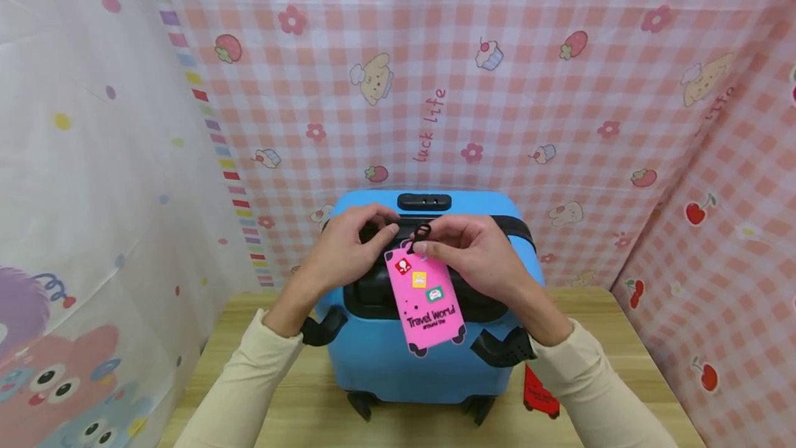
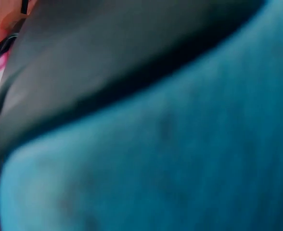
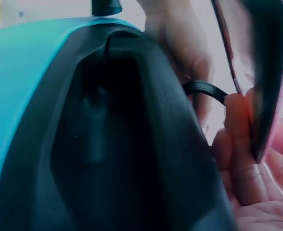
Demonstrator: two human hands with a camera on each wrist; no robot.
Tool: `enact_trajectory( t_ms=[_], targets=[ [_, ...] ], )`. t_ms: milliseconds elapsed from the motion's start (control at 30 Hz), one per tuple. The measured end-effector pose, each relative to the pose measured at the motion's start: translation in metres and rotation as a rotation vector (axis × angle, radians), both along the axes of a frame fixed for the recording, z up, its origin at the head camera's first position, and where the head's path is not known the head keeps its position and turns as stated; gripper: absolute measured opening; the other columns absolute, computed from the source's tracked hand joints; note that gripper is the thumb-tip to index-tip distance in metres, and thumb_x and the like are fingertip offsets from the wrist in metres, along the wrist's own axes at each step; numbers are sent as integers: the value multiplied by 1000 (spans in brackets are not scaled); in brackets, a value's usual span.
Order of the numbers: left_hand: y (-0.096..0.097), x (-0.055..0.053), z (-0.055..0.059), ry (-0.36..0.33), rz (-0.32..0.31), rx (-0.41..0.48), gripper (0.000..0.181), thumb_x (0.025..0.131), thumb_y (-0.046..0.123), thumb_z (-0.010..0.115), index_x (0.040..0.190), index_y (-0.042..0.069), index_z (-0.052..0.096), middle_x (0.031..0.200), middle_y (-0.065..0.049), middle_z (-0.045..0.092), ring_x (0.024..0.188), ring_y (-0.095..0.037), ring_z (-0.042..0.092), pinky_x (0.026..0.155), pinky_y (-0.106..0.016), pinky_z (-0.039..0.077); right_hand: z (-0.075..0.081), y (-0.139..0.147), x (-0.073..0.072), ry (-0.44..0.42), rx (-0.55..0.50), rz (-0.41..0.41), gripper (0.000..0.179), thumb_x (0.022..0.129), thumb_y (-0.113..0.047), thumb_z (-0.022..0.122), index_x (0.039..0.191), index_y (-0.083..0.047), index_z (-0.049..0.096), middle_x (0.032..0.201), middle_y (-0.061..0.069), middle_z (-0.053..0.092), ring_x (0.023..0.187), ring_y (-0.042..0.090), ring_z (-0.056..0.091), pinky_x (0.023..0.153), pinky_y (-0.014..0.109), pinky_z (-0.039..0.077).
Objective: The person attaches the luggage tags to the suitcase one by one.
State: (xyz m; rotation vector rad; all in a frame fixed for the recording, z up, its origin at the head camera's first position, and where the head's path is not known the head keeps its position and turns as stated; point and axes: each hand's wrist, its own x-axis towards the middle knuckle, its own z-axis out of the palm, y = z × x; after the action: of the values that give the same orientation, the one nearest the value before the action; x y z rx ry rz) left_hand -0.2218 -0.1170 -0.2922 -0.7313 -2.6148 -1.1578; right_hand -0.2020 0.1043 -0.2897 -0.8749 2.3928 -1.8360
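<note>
A light-blue suitcase [image 1: 423, 365] with a black top handle panel [image 1: 367, 292] stands upright before me. My right hand [image 1: 481, 251] pinches the top end of a pink luggage tag [image 1: 429, 303], by its black strap [image 1: 421, 232]. The tag hangs tilted over the panel, its lettered face towards me. In the right wrist view the strap loop [image 3: 204, 88] curves from the right fingers towards the handle. My left hand [image 1: 348, 247] is at the panel's upper left, fingers bent and thumb tip near the strap. I cannot tell whether those fingers grip anything.
A red luggage tag [image 1: 539, 393] lies on the wooden table [image 1: 292, 406], right of the suitcase. A black combination lock [image 1: 425, 202] sits at the suitcase's far edge. Patterned cloths [image 1: 528, 102] hang behind and at both sides. Black straps [image 1: 504, 348] circle both wrists.
</note>
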Motion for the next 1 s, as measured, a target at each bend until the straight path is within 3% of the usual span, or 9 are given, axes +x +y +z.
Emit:
enact_trajectory(
  t_ms=[200, 700, 1000],
  targets=[
    [1, 0, 0, 18, 31, -18, 22, 99, 28, 61, 114, 14, 69, 87, 2, 65, 95, -19, 52, 87, -39, 42, -1, 1, -1, -39, 2, 32, 13, 92, -6, 69, 103, 0, 71, 94, 13, 71, 74, 22, 69, 67, 32, 59],
    [1, 4, -6, 106, 54, -29, 24, 98, 28, 63, 114, 12, 70, 89, 1, 68, 93, -20, 54, 81, -38, 43, 0, 1, 0, -120, 8, -5, 18, 94, -13, 68, 108, -1, 71, 97, 12, 72, 78, 23, 69, 72, 31, 58],
    [2, 8, -8, 119, 46, -79, 36, 90, 30, 72, 122, 15, 69, 108, -7, 70, 100, -24, 54, 87, -42, 45, -2, 5, 2, -97, -5, -38, 17, 93, -10, 68, 108, 0, 71, 97, 13, 72, 79, 22, 70, 73, 30, 59]
  ],
)
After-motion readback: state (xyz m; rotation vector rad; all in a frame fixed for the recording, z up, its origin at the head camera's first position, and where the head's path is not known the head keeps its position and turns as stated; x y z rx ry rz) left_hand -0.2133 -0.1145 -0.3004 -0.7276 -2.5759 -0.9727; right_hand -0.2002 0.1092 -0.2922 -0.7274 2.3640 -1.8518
